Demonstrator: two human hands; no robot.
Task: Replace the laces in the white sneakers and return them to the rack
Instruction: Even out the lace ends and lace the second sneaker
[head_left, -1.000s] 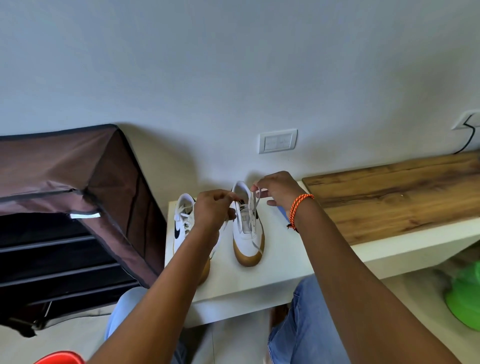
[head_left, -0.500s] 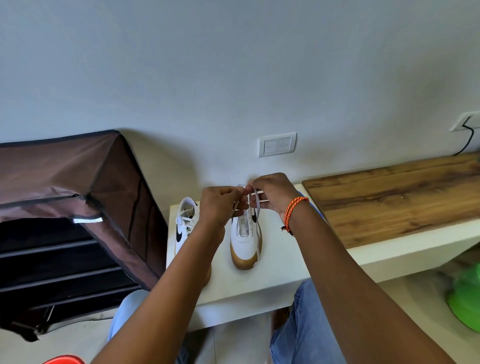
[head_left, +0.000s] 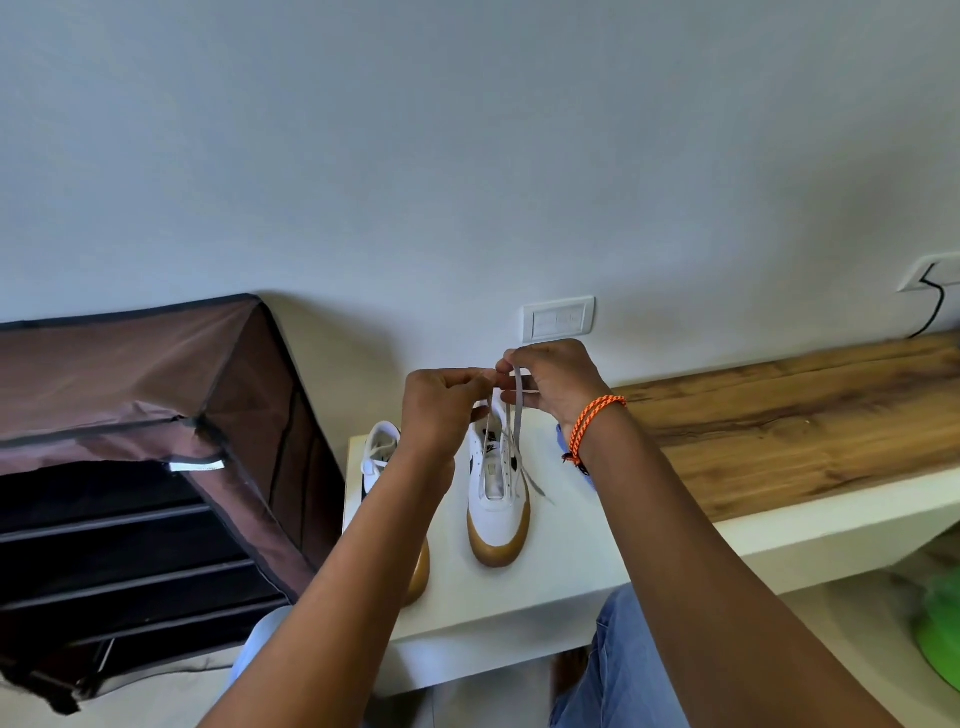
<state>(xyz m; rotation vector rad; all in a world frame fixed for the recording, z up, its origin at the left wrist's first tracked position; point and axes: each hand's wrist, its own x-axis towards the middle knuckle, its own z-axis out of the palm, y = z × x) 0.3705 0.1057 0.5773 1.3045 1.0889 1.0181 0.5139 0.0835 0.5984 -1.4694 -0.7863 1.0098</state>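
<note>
Lacing step on right sneaker (head_left: 497, 499), standing on white worktop (head_left: 571, 571) beside its mate. Left hand (head_left: 441, 410) and right hand (head_left: 556, 382) both pinch the lace (head_left: 515, 410) above it. Next, probably: thread the next eyelet, even tension. Rack (head_left: 130, 467) open at left.

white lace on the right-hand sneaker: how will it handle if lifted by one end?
Probably floppy: the lace hangs limp from the right hand and left hand down to the sneaker. Likely very light, being a thin flat strip. It may drag or snag, since its lower part seems threaded through the eyelets.
</note>
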